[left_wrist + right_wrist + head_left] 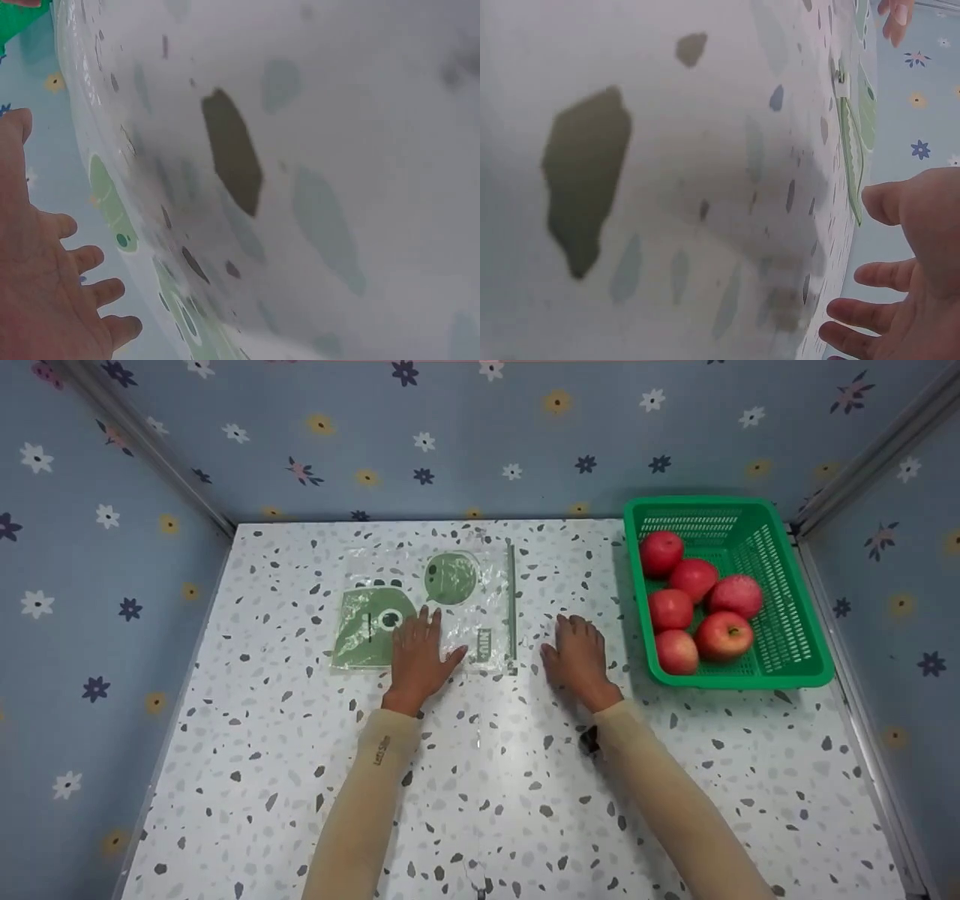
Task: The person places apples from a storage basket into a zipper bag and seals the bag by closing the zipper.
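A clear plastic zip bag [457,622] printed with a green dinosaur lies flat on the speckled table, its green zip strip [511,607] toward the right. Over the bag's lower middle, my left hand [420,656] is spread with straight fingers and holds nothing. My right hand [577,660] is just right of the zip strip, fingers relaxed and nothing in its grasp. In the left wrist view the left hand [52,277] shows its fingers apart beside the green print. The right wrist view shows the right hand [907,277] with thumb and fingers apart, close to the zip strip [850,157].
A green plastic basket [814,660] stands at the table's right back, with several red apples [724,635] in its left part. Flowered blue panels [480,442] rise behind and on both sides of the table [480,810]. Something small and black [589,740] is at the right sleeve.
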Demonstrator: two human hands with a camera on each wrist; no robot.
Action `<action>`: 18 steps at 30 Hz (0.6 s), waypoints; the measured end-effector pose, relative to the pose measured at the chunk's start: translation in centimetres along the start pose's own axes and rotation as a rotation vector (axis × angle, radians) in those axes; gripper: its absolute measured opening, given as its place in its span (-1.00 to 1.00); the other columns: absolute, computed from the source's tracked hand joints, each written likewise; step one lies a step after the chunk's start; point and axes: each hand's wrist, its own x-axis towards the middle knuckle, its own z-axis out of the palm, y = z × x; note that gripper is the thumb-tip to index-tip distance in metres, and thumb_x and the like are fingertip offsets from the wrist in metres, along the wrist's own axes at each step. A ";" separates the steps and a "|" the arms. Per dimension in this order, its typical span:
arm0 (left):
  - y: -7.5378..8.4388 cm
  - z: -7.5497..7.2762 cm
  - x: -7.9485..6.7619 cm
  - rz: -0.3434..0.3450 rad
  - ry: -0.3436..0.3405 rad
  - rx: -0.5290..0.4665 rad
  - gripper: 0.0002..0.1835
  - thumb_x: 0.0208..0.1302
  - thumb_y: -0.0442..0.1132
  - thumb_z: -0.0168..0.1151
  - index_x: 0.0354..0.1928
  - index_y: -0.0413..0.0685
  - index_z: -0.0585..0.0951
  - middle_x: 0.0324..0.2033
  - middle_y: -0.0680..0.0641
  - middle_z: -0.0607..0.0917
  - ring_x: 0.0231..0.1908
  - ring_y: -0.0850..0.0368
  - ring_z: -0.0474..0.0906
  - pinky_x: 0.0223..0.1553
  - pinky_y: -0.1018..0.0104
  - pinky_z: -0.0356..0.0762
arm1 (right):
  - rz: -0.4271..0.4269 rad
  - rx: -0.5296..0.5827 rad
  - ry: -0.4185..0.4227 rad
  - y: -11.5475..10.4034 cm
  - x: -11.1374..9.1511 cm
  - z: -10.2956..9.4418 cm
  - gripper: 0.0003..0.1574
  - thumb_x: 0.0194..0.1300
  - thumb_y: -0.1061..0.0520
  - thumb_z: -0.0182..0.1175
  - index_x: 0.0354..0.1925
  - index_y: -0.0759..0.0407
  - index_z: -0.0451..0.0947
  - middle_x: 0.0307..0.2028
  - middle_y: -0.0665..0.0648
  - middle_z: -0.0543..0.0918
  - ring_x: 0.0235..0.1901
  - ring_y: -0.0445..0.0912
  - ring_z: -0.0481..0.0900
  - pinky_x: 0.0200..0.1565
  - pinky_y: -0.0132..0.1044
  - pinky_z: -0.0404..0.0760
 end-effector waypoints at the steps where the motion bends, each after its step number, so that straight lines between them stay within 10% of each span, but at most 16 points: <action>1: 0.2 0.0 0.0 0.002 -0.002 -0.005 -0.05 0.57 0.32 -0.02 0.69 -0.17 0.03 0.67 -0.28 0.01 0.64 -0.35 -0.11 0.63 -0.30 -0.19 | 0.000 -0.001 0.003 -0.1 0.0 0.1 -0.23 0.54 0.02 0.25 0.49 0.40 0.32 0.38 0.46 0.41 0.39 0.34 0.36 0.47 0.22 0.28; 18: 3.5 0.9 0.6 0.062 -0.001 -0.012 -0.13 0.58 0.23 0.05 0.66 -0.18 0.13 0.62 -0.30 0.16 0.60 -0.32 0.04 0.61 -0.25 0.03 | -0.010 -0.018 -0.038 -1.6 0.5 0.8 -0.32 0.53 0.02 0.27 0.43 0.35 0.41 0.36 0.42 0.45 0.39 0.30 0.37 0.41 0.18 0.40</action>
